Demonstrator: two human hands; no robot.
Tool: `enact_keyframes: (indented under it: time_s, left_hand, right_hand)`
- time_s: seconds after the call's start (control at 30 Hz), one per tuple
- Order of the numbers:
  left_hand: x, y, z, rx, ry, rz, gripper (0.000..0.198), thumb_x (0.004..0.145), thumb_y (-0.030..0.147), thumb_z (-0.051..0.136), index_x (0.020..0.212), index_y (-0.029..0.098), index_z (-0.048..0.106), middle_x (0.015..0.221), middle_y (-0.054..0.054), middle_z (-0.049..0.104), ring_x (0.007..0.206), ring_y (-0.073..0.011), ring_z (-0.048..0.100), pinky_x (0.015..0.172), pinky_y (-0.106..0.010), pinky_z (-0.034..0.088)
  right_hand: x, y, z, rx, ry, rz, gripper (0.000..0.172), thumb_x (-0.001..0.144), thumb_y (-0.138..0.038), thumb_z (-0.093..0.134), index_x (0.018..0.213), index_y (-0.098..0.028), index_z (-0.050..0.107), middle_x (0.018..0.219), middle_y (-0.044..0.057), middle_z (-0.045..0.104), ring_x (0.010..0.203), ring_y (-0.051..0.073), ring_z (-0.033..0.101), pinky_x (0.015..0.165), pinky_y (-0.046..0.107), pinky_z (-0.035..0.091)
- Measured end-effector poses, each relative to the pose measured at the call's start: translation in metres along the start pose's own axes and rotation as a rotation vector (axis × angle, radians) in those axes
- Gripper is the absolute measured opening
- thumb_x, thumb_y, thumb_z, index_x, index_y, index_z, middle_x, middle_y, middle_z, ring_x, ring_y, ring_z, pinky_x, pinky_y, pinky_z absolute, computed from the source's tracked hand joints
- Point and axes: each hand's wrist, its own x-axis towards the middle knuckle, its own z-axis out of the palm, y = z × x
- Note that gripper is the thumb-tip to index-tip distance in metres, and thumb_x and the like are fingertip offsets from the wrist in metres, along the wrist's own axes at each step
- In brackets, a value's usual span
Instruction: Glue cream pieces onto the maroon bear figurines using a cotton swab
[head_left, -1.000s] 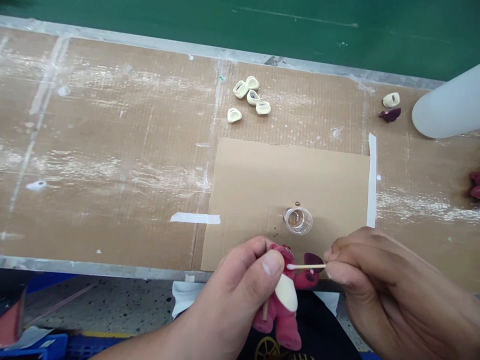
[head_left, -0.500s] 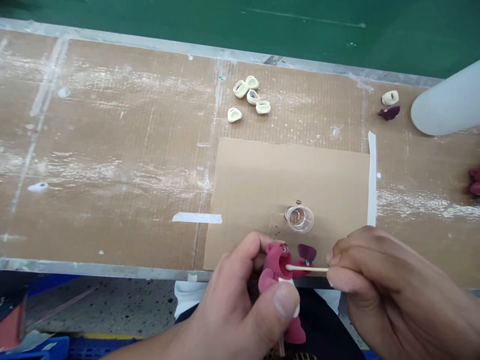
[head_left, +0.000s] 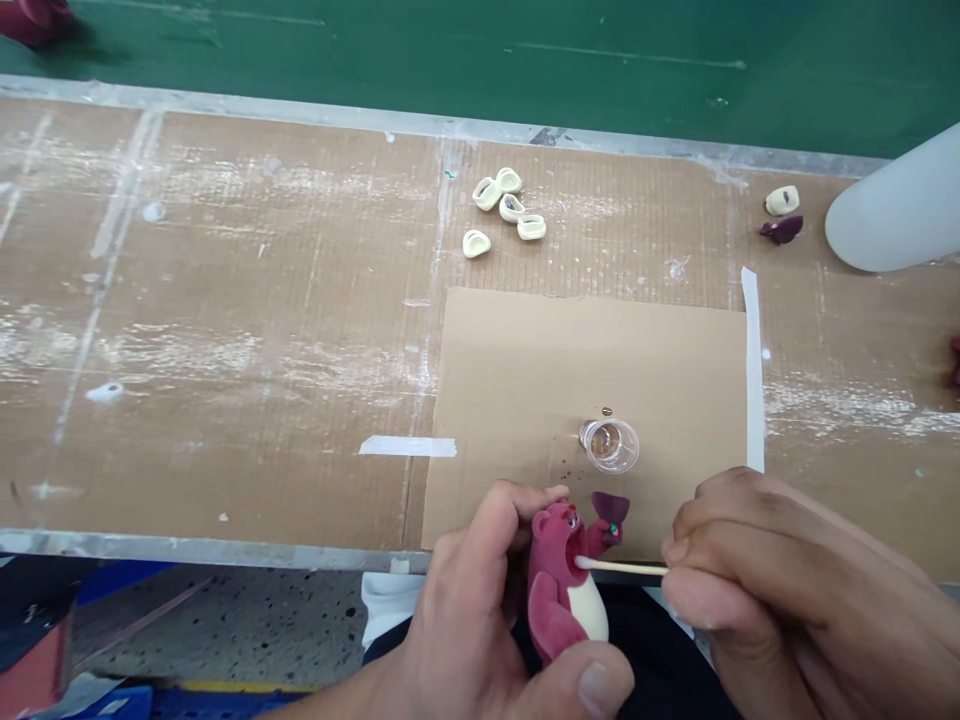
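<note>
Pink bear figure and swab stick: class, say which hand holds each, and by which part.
Left hand grips the pink bear figure around its body. Right hand pinches the swab stick at its bare end.

The left half of the surface (head_left: 210, 330) lies open, crossed only by a flat strip of tape (head_left: 407, 446). Just beyond the hands, a small clear cup (head_left: 610, 445) stands on the cardboard sheet (head_left: 525, 370), blocking a straight push forward. Farther off, a cluster of cream shells (head_left: 506, 205) sits left of centre. At far right, a white cylinder (head_left: 896, 210) lies across the corner, with two small pieces (head_left: 781, 215) beside it.
</note>
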Motion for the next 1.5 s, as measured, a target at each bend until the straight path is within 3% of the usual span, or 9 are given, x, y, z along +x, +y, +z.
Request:
enact_keyframes:
  time_s: [0.1,0.27,0.43,0.6,0.83,1.03,1.23,1.33,1.5]
  left_hand:
    - [0.002,0.004,0.0,-0.067,-0.013,-0.014,0.059,0.093,0.073,0.069,0.121,0.022,0.061,0.077,-0.004,0.071,0.064,-0.0186,0.061,0.06,-0.031,0.043]
    - [0.003,0.011,0.002,-0.395,-0.067,-0.405,0.071,0.09,0.088,0.059,0.111,0.021,0.063,0.066,-0.003,0.071,0.054,-0.0147,0.056,0.05,-0.024,0.034]
    - [0.006,0.012,0.002,-0.449,-0.067,-0.44,0.077,0.096,0.086,0.047,0.113,0.017,0.075,0.061,-0.003,0.068,0.058,-0.0163,0.05,0.057,-0.027,0.032]
    - [0.006,0.004,0.007,-0.508,-0.052,-0.417,0.071,0.099,0.081,0.048,0.116,0.017,0.076,0.061,-0.004,0.07,0.06,-0.0185,0.055,0.057,-0.029,0.032]
    - [0.013,0.01,0.006,-0.419,-0.119,-0.405,0.077,0.099,0.084,0.043,0.106,0.016,0.078,0.06,-0.004,0.068,0.059,-0.0162,0.049,0.059,-0.028,0.035]
    - [0.018,0.011,0.006,-0.42,-0.117,-0.426,0.08,0.1,0.085,0.04,0.121,0.016,0.076,0.064,-0.004,0.068,0.062,-0.017,0.052,0.058,-0.027,0.036]
    - [0.02,0.015,0.008,-0.405,-0.11,-0.43,0.075,0.098,0.086,0.044,0.101,0.018,0.075,0.062,-0.003,0.068,0.061,-0.0154,0.051,0.06,-0.027,0.035]
    - [0.02,0.02,0.009,-0.401,-0.09,-0.453,0.075,0.094,0.09,0.047,0.089,0.018,0.071,0.061,-0.002,0.068,0.06,-0.0156,0.058,0.058,-0.027,0.034]
    - [0.016,0.014,0.011,-0.447,-0.037,-0.43,0.069,0.092,0.087,0.057,0.091,0.019,0.071,0.065,-0.001,0.071,0.059,-0.0148,0.065,0.056,-0.024,0.037]
  right_hand:
    - [0.002,-0.006,0.005,0.047,0.103,0.075,0.012,0.11,-0.024,0.062,0.099,-0.024,0.065,0.085,-0.001,0.069,0.075,0.01,0.068,0.07,0.016,0.058]
    - [0.003,-0.004,0.012,-0.147,0.465,0.329,0.014,0.112,-0.035,0.065,0.102,-0.027,0.072,0.09,-0.003,0.071,0.079,0.012,0.067,0.075,0.023,0.051]
    - [0.014,0.013,0.018,-0.331,0.39,0.136,0.016,0.111,-0.027,0.067,0.096,-0.022,0.07,0.084,-0.002,0.073,0.074,0.012,0.067,0.073,0.025,0.05]
    - [0.02,0.019,0.024,-0.36,0.384,0.102,0.02,0.109,-0.024,0.07,0.09,-0.021,0.069,0.082,-0.001,0.076,0.072,0.013,0.071,0.069,0.025,0.053]
    - [0.009,0.021,0.028,-0.255,0.454,0.201,0.01,0.108,-0.029,0.072,0.099,-0.025,0.072,0.087,-0.004,0.077,0.075,0.012,0.071,0.069,0.027,0.053]
    - [-0.006,0.011,0.029,-0.185,0.609,0.401,0.002,0.103,-0.027,0.078,0.102,-0.028,0.078,0.09,-0.006,0.075,0.075,0.011,0.065,0.07,0.029,0.048]
    - [-0.002,-0.005,0.015,-0.027,0.324,0.238,0.011,0.111,-0.03,0.066,0.102,-0.025,0.07,0.088,-0.006,0.074,0.077,0.008,0.07,0.073,0.02,0.053]
    - [0.009,-0.009,0.014,-0.076,0.283,0.24,0.027,0.116,-0.04,0.057,0.095,-0.026,0.067,0.081,-0.01,0.073,0.069,0.003,0.07,0.071,0.013,0.054]
    - [0.013,-0.013,0.014,0.056,0.2,0.241,0.021,0.114,-0.036,0.061,0.097,-0.026,0.068,0.084,-0.01,0.075,0.072,0.003,0.071,0.08,0.007,0.056]
